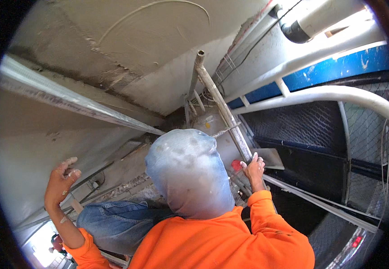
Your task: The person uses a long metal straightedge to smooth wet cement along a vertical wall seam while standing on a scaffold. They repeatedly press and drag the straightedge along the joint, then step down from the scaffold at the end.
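Note:
My left hand, flecked with plaster, is spread flat against the grey plastered wall and holds nothing. My right hand grips a plaster-caked scaffold pole that slants up toward the ceiling. Both arms wear orange sleeves. Between them is a rounded shape wrapped in pale blue-white cloth above an orange top; whether it is part of me I cannot tell. A bent knee in blue jeans shows to its left. A red-capped object sits just left of my right hand.
A long metal straightedge runs along the wall. A flat trowel-like plate lies right of the pole. White rails, a blue beam and dark mesh netting close the right side. Another person stands far below left.

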Available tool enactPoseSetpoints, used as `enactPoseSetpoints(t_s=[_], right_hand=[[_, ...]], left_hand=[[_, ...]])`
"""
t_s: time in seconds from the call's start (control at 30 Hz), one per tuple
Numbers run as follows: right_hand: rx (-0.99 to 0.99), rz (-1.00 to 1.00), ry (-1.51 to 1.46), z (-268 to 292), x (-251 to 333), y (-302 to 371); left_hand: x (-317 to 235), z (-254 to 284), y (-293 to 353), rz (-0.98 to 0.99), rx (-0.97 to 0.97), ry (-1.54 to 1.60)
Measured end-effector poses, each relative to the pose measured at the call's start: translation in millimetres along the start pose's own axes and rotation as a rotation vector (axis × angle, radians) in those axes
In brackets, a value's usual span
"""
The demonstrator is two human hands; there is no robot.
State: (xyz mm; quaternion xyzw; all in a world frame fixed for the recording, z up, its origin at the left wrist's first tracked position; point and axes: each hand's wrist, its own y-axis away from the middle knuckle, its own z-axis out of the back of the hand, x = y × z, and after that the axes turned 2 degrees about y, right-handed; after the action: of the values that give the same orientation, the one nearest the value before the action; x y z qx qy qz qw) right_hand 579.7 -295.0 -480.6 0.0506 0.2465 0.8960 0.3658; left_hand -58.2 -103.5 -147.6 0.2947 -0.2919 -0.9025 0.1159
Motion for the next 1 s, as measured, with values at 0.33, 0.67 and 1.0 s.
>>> enactPoseSetpoints(t_s=[0.33,0.67,1.0], right_hand=[[0.030,0.268,-0.171,-48,-43,-68],[0.013,0.227,-0.109,-56,-43,-70],[0.053,0.245,-0.102,-56,-42,-73]], left_hand=[[-51,-76,-59,0.018,0.291,-0.335],[-69,-221,-160,-0.157,0.488,-0.410],[-13,-408,-169,0.087,0.498,-0.241]])
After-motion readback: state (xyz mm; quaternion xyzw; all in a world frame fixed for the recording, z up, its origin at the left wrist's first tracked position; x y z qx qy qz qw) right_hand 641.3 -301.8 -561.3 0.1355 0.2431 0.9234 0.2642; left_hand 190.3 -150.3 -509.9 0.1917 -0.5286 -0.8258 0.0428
